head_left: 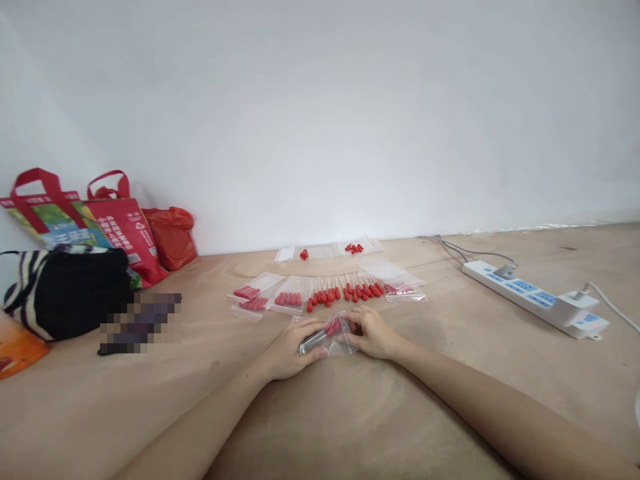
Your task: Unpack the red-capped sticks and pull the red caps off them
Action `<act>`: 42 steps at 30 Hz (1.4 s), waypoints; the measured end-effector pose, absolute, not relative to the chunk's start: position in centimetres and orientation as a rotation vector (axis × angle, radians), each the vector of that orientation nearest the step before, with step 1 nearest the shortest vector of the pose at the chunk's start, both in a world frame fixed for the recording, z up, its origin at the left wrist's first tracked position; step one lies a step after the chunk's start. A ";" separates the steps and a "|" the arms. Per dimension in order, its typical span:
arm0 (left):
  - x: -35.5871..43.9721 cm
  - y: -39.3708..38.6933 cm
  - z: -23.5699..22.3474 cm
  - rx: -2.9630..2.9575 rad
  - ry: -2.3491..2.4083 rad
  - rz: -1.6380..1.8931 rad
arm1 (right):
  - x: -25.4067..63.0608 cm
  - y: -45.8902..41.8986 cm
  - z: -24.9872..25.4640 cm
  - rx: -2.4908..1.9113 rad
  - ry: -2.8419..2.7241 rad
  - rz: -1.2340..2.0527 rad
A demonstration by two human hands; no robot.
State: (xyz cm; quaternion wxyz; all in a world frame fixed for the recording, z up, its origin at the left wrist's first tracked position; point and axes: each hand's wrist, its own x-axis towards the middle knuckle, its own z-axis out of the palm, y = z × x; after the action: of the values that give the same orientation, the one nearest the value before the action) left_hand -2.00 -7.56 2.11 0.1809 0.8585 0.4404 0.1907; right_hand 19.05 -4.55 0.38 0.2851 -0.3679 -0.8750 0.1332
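Observation:
Close in front of me, my left hand (293, 347) is closed around a slim, shiny grey object (313, 341) with a clear-looking edge; its kind is not plain. My right hand (373, 333) grips a small clear plastic bag (343, 343) from the other side, with something red (333, 326) showing at its top. Just beyond the hands lies a row of red-tipped sticks (350, 292), their pale stems pointing away. Zip bags with red pieces flank them: one bag (289, 299) and more (250, 303) on the left, another (405, 293) on the right.
Further back, flat bags (323, 251) carry small red pieces (354, 249). A white power strip (530, 297) with plugs and grey cords lies at the right. On the left stand red shopping bags (125, 230), a black bag (83, 293) and a blurred-out dark item (143, 325).

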 end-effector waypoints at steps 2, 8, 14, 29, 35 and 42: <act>-2.0 -7.6 2.2 2.423 1.273 0.514 | 19.1 -4.5 0.4 -0.985 -2.346 0.376; -2.0 -7.7 2.1 2.432 1.306 0.491 | 19.2 -4.5 0.2 -1.000 -2.164 0.560; -1.9 -7.7 2.1 2.433 1.275 0.468 | 18.9 -4.8 0.8 -0.973 -2.201 0.693; -2.1 -8.0 2.2 2.426 1.270 0.438 | 20.9 -4.5 1.6 -0.896 -2.296 1.063; -2.1 -8.0 2.3 2.420 1.273 0.438 | 21.5 -4.1 1.8 -0.922 -2.151 1.173; -2.0 -8.5 2.5 2.471 1.412 0.427 | 26.1 -1.3 3.1 -0.991 -1.701 1.322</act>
State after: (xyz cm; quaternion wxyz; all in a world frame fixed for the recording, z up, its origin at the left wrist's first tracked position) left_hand -2.02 -8.53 2.53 0.1315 0.8511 0.4865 0.1472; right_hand 26.10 -1.35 3.11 0.3756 -0.3873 -0.6647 0.5167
